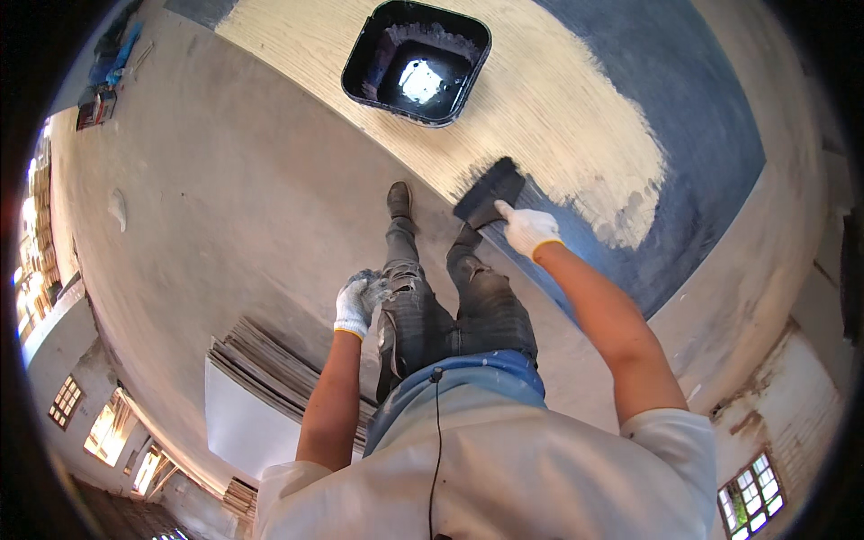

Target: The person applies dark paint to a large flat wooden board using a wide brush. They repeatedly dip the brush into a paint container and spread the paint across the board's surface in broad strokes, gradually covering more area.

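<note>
A white glove with a yellow cuff covers my right hand [531, 229], which grips a wide, flat paint brush [492, 191] with dark bristles. The bristles rest on a large pale wood-grain board [562, 117], at the edge of its dark blue-grey painted area [711, 171]. On the board's bare part, farther off, stands a black square tub [354, 67] with dark liquid inside. My left hand [356, 301], in a white glove smeared grey at the fingers, hangs by my left thigh. Its fingers are curled, and whether anything is in them is hard to make out.
Beside my left forearm lies a stack of thin boards [270, 355] with a pale sheet [247, 418] at its side. Concrete floor [234, 198] stretches to the left, with a few small items [99, 103] at the far left. My shoe [400, 200] is close to the board's edge.
</note>
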`<state>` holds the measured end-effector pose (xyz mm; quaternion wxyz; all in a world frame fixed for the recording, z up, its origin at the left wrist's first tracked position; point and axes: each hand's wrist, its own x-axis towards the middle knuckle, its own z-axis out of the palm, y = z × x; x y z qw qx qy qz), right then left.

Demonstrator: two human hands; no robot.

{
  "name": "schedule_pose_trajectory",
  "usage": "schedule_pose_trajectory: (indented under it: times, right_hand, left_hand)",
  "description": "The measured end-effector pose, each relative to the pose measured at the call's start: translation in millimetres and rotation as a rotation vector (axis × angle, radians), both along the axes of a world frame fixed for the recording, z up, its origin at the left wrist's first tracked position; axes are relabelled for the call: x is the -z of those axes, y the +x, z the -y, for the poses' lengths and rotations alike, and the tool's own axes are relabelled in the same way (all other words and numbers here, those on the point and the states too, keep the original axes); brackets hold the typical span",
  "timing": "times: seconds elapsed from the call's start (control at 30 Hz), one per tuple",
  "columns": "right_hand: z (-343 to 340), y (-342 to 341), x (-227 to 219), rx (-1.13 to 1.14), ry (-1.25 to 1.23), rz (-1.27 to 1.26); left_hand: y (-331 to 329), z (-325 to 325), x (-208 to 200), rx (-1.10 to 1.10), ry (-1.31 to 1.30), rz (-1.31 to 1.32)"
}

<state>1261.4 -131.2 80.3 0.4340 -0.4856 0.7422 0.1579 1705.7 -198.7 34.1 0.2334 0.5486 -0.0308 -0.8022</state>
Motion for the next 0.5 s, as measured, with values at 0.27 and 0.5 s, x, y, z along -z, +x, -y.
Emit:
schedule_pose_trajectory:
  times: [0.27, 0.5]
  right_hand:
    - [-11.2, -0.6, 1.0, -0.081, 0.013, -0.062]
    - [-13.6, 5.5, 2.0, -0.091, 0.053, -0.082]
  left_hand:
    - [-0.6, -4.8, 5.8, -0.011, -0.023, 0.019]
    - [-7.2, -1.1, -2.0, -0.029, -0.061, -0.002]
